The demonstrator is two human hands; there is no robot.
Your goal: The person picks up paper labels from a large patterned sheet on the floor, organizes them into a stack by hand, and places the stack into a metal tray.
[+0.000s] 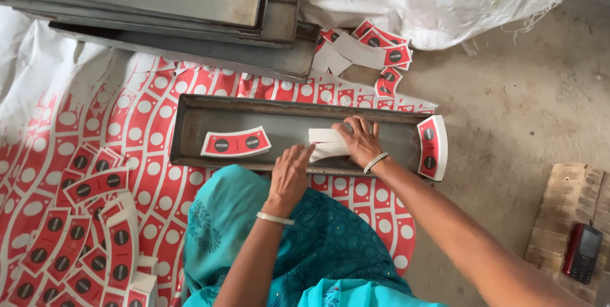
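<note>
Inside the long grey metal tray on the floor, we press our left hand and right hand onto a small stack of white curved paper blanks, fingers spread flat over its ends. A red-and-white curved paper blank lies left of it; another rests at the tray's right end.

White curved card stack lies flat in grey metal tray.
</note>
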